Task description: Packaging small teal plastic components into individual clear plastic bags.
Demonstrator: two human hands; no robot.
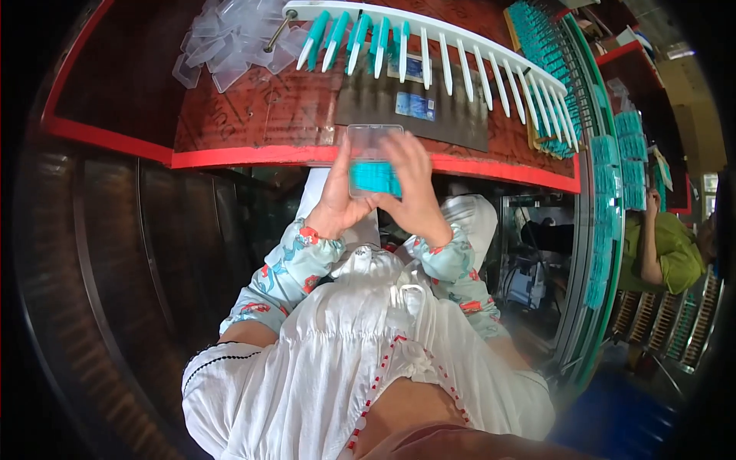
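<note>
A small clear plastic box (pixel 374 142) is held up just in front of the table's red edge, its clear upper part raised away from me. Teal pieces (pixel 376 178) lie in its nearer part. My left hand (pixel 336 188) is closed around the left side of the box, thumb along its edge. From the right, my right hand (pixel 414 180) grips the box's right side, its thumb by the near corner. The fingers of that hand lie over the upper part and are slightly blurred.
Beyond my hands stands a white rack (pixel 452 34) with prongs, the left ones bearing teal pieces. Translucent plastic cases (pixel 230 46) are heaped at far left. A blue card (pixel 415 106) lies on a dark board. Filled teal boxes (pixel 604 184) line the right, near a green-shirted person (pixel 671 249).
</note>
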